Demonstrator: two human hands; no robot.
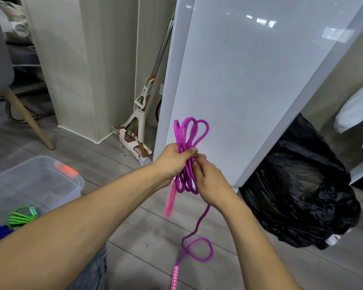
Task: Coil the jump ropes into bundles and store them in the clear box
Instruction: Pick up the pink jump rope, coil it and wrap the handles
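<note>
Both hands on purple rope (186, 143): left hand (176, 159) clenched round coil, right hand (208, 181) fingers pinching strands; tail w/ handle (174, 277) trailed on floor (147, 237).

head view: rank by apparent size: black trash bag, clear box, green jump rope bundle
1. black trash bag, largest.
2. clear box, partly cut off by the frame edge and forearm, so it's undersold.
3. green jump rope bundle, smallest.
</note>
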